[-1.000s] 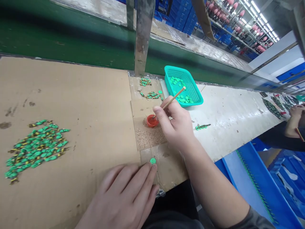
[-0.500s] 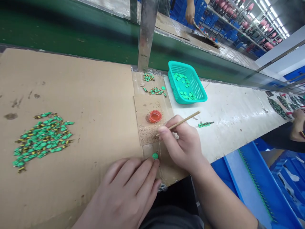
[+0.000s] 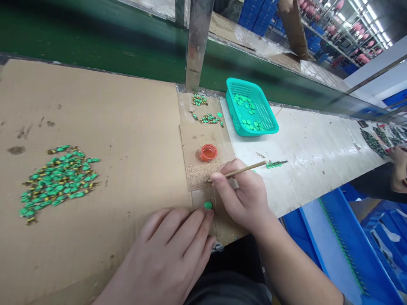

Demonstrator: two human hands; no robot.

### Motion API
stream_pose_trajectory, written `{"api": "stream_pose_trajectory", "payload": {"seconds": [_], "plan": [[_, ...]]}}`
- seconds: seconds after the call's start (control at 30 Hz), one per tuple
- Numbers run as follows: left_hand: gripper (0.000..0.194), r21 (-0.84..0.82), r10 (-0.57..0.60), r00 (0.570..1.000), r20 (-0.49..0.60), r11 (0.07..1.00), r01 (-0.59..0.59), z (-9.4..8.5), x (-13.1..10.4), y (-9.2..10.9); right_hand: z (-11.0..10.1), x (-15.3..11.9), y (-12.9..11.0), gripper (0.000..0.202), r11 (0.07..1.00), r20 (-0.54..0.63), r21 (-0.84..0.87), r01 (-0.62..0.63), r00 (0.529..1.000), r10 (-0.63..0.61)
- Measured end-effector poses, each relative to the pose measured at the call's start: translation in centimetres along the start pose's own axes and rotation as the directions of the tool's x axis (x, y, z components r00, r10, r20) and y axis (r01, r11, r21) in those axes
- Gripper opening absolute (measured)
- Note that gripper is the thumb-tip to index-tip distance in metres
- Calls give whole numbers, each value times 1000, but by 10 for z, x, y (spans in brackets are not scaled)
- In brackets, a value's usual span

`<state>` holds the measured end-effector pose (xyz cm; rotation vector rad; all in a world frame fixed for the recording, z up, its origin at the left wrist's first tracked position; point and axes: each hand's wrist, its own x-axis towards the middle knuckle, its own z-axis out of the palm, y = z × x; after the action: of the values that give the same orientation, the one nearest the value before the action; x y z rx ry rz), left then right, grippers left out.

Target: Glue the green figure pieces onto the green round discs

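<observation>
My right hand [image 3: 243,192] pinches a thin wooden stick [image 3: 246,168] like a pencil. The stick's lower tip touches the cardboard piece [image 3: 195,142], among many tiny brown grains [image 3: 199,176]. My left hand [image 3: 173,250] lies palm down with its fingers together; its fingertips press the lower edge of a small round green disc [image 3: 207,205] on the board. Just above the grains stands a small red cup [image 3: 208,152] with reddish liquid in it.
A teal basket [image 3: 233,112] holds several green discs. Small green-and-dark pieces lie in a large pile [image 3: 59,180] at left and a smaller cluster [image 3: 208,119] behind the cup. A short green row [image 3: 276,164] lies at right. Another person's hand [image 3: 399,159] shows at far right.
The stick has tilted lower while its tip stays among the grains. My left hand remains at the disc. In the background, a person's cardboard piece has been raised and moved right.
</observation>
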<state>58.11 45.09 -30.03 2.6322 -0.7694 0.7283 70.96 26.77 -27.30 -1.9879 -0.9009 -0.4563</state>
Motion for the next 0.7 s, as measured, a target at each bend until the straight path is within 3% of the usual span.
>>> {"api": "stream_pose_trajectory", "payload": {"seconds": [0.13,0.23,0.43,0.7], "plan": [[27,-1,-5,1000,6,1000,5,0,2,0,-5,-9,-3,17,999,11,4,-38,999,38],[27,0,-1,1000,10,1000,1,-1,2,0,-7,-24,-6,11,993,-27,105,-61,998,64],[27,7,18,999,29,1000,-18,-3,2,-2,-5,-53,-12,14,969,-108,248,-8,993,36],[27,-5,46,998,50,999,-46,-4,6,-3,-1,-55,-10,15,964,-67,265,1,998,18]]}}
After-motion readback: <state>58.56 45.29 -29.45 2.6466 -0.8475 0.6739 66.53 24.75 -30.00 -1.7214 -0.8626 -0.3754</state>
